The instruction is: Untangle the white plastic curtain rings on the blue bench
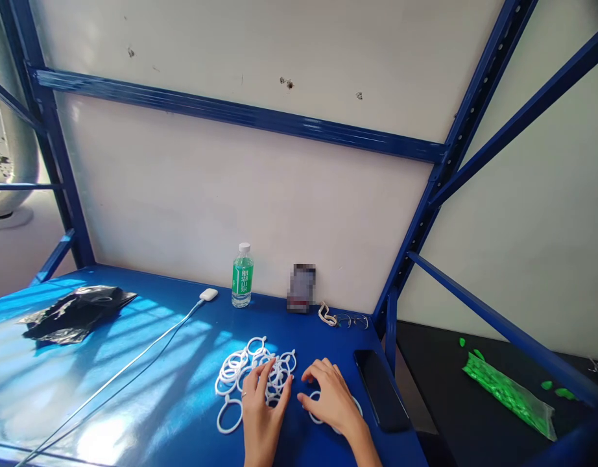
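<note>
A loose pile of white curtain rings [233, 370], each with a small eyelet, lies near the front of the blue table. My left hand [261, 408] is over the right part of the pile, thumb and fingers apart; whether its fingertips touch a ring is hard to tell. One ring [219, 425] lies flat just left of that hand. My right hand [332, 399] is curved with a gap between thumb and fingers, and nothing shows in its grasp. Beneath it lie more white rings [314, 419], partly hidden by the hand.
A black phone [382, 392] lies right of my right hand. Farther back are a water bottle [242, 277], a blurred upright item [301, 288], a hair tie [327, 316] and glasses [352, 322]. A white cable [133, 358] and black bag [80, 314] occupy the left.
</note>
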The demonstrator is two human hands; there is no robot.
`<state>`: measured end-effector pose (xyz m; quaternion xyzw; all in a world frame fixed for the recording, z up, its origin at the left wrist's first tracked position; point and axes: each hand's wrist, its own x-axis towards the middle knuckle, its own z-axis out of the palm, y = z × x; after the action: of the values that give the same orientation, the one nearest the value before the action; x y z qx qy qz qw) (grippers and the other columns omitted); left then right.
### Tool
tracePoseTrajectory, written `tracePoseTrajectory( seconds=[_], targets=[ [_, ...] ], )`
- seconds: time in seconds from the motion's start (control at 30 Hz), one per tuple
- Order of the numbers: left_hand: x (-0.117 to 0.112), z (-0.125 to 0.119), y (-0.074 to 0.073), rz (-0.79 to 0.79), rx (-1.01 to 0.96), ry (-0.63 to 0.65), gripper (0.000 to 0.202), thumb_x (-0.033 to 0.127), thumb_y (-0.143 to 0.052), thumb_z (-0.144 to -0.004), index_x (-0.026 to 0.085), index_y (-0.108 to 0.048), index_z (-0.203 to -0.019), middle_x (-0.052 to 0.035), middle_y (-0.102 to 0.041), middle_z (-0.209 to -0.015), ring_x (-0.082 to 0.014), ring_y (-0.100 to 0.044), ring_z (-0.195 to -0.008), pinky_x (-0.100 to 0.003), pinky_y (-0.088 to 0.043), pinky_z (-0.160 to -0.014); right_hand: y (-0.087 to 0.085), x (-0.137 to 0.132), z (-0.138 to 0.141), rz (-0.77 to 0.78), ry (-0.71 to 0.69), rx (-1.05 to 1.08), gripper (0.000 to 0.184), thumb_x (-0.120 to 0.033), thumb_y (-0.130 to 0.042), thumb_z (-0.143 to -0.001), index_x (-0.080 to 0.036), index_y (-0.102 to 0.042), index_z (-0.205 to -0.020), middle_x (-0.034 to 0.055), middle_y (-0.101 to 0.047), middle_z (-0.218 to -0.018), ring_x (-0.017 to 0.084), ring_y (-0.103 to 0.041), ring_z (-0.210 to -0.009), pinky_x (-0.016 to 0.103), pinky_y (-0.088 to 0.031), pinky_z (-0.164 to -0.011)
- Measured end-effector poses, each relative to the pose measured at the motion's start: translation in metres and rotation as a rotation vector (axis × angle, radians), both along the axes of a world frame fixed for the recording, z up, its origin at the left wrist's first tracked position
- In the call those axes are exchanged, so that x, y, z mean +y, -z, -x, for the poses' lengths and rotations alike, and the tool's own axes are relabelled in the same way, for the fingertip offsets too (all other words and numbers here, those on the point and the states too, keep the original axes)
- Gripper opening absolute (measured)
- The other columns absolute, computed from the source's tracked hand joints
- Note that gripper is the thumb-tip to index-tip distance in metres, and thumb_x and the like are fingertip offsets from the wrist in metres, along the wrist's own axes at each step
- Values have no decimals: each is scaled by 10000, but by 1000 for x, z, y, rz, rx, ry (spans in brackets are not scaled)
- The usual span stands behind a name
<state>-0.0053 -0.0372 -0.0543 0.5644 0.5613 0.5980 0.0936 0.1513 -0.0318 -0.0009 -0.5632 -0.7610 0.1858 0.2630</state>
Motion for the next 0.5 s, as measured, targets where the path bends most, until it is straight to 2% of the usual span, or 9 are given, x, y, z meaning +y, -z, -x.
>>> tracePoseTrajectory(
  seconds=[0.1, 0.2, 0.33, 0.43, 0.5],
  targets=[
    [2, 1, 5, 38, 145, -199, 429, 476, -517, -820, 164, -637, -1089, -134, -582, -1033, -320, -549, -1004, -507, -436, -859, 4, -2, -2, 62, -8, -78, 245, -278, -740, -623, -241, -582, -806, -17, -576, -938, 231, -491, -1032, 419, -256, -1015],
    [2, -1, 6, 132, 258, -314, 371, 405, -500, -829, 179, -642, -1087, -135, -573, -1073, -335, -535, -1035, -544, -391, -875, 8, -1, -3, 66, -29, -135, 233, -255, -735, -620, -232, -564, -777, -19, -568, -938, 221, -488, -1015, 392, -286, -984],
    [3, -3, 7, 210, 324, -318, 348, 336, -516, -815, 178, -635, -1101, -134, -568, -1103, -321, -525, -1067, -532, -363, -903, 5, 0, -2, 68, -6, -130, 111, -205, -657, -698, -219, -558, -747, -14, -585, -919, 214, -493, -1021, 384, -278, -988],
    [5, -4, 8, 238, 320, -307, 373, 329, -515, -810, 168, -620, -1129, -144, -555, -1144, -320, -504, -1106, -528, -353, -922, 0, 0, 1, 38, -3, -30, 66, -209, -628, -745, -218, -566, -766, -19, -597, -863, 193, -524, -941, 377, -284, -988],
    [5, -4, 9, 238, 292, -288, 382, 348, -507, -812, 171, -617, -1132, -146, -552, -1151, -325, -495, -1118, -537, -353, -924, -3, 2, 2, 1, -18, 68, 39, -212, -606, -776, -211, -567, -774, -18, -595, -820, 175, -540, -863, 346, -330, -941]
  ],
)
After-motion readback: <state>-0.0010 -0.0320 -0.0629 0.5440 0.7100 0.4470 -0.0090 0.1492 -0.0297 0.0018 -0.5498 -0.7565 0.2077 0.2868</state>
